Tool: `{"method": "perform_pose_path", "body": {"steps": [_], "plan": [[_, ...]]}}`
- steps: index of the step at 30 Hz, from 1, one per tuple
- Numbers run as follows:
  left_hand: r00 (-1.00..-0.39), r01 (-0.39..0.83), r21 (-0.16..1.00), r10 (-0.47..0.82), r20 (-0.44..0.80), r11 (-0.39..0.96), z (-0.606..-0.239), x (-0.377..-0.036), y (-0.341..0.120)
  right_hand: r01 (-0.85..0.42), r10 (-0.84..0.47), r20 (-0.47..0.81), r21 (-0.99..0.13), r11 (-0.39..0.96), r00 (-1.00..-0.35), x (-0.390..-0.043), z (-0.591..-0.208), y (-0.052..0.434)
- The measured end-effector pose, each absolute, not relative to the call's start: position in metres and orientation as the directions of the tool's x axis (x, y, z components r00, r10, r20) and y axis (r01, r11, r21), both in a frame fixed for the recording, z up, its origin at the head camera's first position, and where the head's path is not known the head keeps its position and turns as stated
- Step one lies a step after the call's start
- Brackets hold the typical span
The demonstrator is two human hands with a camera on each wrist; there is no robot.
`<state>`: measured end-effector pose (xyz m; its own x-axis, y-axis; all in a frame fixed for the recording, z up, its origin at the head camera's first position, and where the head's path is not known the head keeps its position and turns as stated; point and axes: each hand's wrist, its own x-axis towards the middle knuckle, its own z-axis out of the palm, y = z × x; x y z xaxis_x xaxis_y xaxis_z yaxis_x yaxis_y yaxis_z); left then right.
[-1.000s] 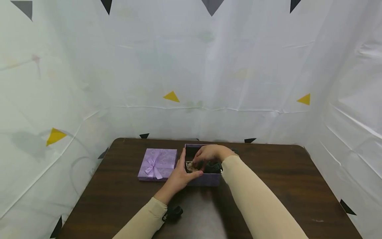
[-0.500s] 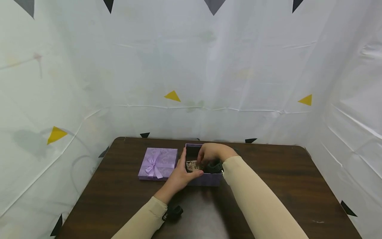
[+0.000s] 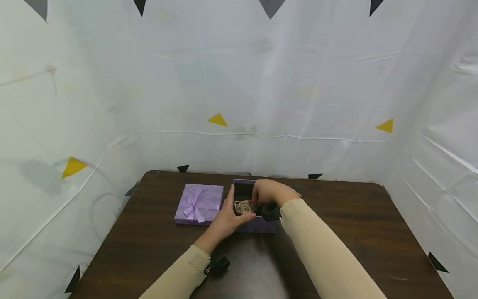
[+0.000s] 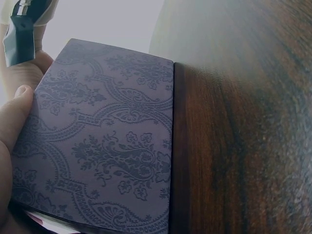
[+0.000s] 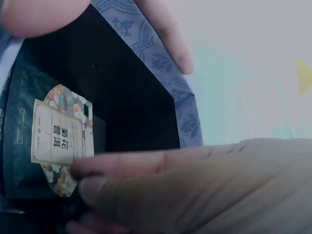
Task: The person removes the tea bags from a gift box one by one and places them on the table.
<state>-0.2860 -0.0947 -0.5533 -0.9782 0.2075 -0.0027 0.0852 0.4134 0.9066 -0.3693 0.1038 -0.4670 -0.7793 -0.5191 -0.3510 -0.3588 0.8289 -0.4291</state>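
A purple gift box (image 3: pixel 257 225) with a black inside stands uncovered on the table. My left hand (image 3: pixel 224 218) grips its left side, thumb over the near rim and fingers along the outer wall. In the left wrist view the box wall (image 4: pixel 107 136) shows an embossed floral pattern. My right hand (image 3: pixel 274 193) reaches down into the box with bent fingers. Inside lies a dark green tea packet (image 5: pixel 24 161) with a cream label and Chinese characters; my right thumb and forefinger pinch its edge. The fingertips partly cover the printed flowers.
Left of the box lies its purple lid (image 3: pixel 210 197) with a ribbon bow (image 3: pixel 192 207). The dark wooden table (image 3: pixel 347 232) has a white curtain (image 3: pixel 306 83) behind and at both sides. Black straps with cameras sit on both wrists.
My right hand has shifted slightly right inside the box, so more of the packet's label shows. The left hand keeps its grip on the box, and the lid has stayed put.
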Motion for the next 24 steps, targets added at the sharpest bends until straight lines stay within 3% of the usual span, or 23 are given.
{"method": "perform_pose_path", "body": {"steps": [10,24], "plan": [[-0.978,0.091,0.908,0.209,0.004,0.409,-0.553,-0.286,-0.095,-0.373,-0.601,-0.296,-0.563,0.737,-0.742,-0.371,-0.475,0.111],[-0.978,0.074,0.904,0.208,-0.016,0.421,-0.552,-0.285,-0.094,-0.347,-0.615,-0.213,-0.668,0.659,-0.759,-0.364,-0.481,0.114]]}}
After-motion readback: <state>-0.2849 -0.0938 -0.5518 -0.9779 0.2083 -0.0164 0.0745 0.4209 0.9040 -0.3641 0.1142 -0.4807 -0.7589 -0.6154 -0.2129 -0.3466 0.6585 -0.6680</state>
